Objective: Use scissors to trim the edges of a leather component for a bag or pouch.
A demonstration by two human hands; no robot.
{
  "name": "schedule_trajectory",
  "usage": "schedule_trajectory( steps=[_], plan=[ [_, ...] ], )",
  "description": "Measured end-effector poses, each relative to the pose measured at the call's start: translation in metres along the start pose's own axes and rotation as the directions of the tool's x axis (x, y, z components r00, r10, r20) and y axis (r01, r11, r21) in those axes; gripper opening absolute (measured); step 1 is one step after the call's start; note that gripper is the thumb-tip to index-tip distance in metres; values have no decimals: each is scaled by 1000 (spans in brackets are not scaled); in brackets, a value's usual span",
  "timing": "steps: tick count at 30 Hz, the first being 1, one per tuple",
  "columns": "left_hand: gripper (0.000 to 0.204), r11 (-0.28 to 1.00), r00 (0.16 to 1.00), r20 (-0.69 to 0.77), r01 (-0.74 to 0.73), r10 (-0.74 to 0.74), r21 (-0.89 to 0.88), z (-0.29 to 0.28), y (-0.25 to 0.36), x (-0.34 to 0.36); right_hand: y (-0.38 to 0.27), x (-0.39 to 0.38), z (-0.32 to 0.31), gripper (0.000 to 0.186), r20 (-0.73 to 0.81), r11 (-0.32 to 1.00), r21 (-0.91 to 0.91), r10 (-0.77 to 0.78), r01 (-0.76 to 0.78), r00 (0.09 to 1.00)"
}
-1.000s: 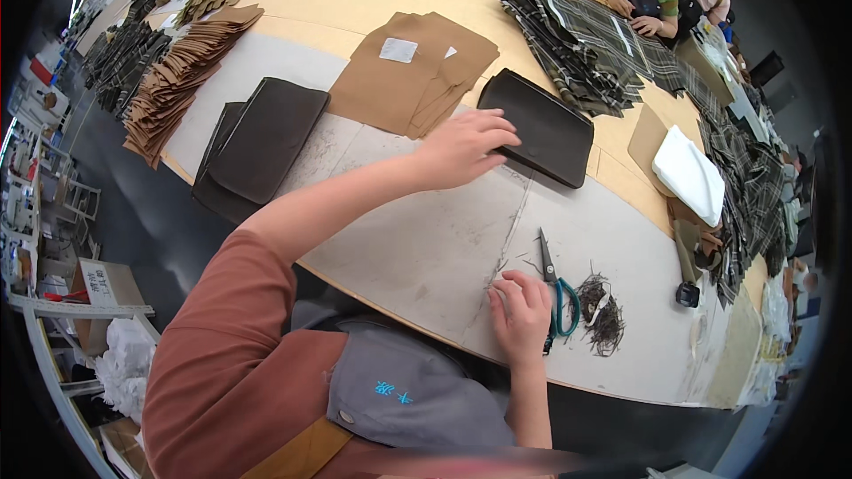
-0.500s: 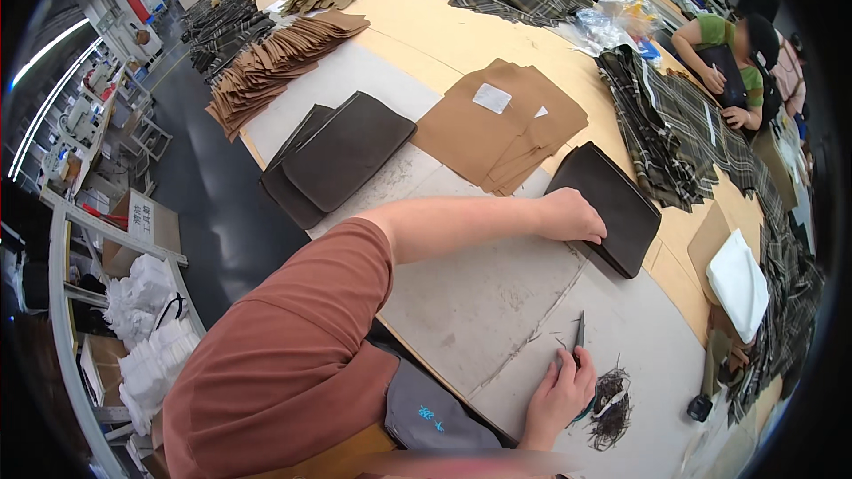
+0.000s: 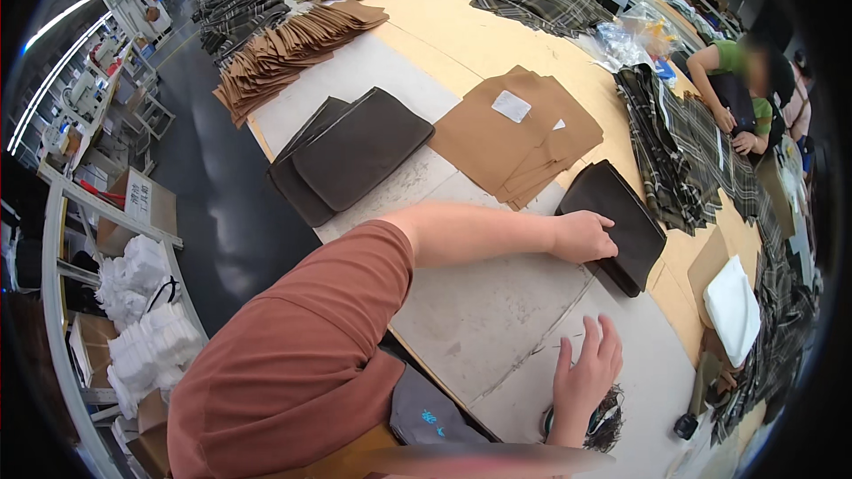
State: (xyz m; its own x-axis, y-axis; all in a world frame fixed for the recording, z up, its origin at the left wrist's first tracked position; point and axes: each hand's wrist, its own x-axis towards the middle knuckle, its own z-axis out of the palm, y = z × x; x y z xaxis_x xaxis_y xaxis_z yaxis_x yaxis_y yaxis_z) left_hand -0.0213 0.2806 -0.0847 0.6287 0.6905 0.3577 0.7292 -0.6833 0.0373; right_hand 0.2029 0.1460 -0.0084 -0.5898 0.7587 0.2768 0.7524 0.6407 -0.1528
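My left hand (image 3: pixel 584 236) reaches across the table to a stack of dark brown flat fabric pieces (image 3: pixel 624 223) with rounded corners. Its fingers are bent over the near left edge of the stack, the thumb and index closed there; the fingertips are partly hidden. Lower down, my right hand (image 3: pixel 586 374) is raised over the table with its fingers spread and nothing in them. Beside its wrist lies a dark looped handle (image 3: pixel 547 424), seemingly of scissors, the rest covered by the hand. A heap of dark thread clippings (image 3: pixel 609 421) shows behind the same wrist.
Another pile of dark brown pieces (image 3: pixel 362 151) lies to the left. Tan fabric panels (image 3: pixel 497 133) bear a white label. Plaid cloth (image 3: pixel 666 155) and a white packet (image 3: pixel 733 310) are at the right. A co-worker (image 3: pixel 732 98) in green handles dark cloth beyond.
My right hand has let go of the scissors, lifted and spread its fingers. My left hand stays at the dark stack, with some fingers stretched farther apart. The whole view has shifted slightly.
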Motion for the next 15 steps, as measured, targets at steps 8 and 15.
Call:
schedule_trajectory(
  steps=[8, 15],
  plan=[
    [18, 828, 877, -250, 242, -410, -506, -6, -3, 1, 17, 76, 58, 71, 22, 976, -203, -72, 75, 997],
    [19, 527, 415, -462, 52, -784, -848, -94, -15, 4, 18, 84, 57, 72, 244, 995, -94, -1, 24, 970]
  ],
)
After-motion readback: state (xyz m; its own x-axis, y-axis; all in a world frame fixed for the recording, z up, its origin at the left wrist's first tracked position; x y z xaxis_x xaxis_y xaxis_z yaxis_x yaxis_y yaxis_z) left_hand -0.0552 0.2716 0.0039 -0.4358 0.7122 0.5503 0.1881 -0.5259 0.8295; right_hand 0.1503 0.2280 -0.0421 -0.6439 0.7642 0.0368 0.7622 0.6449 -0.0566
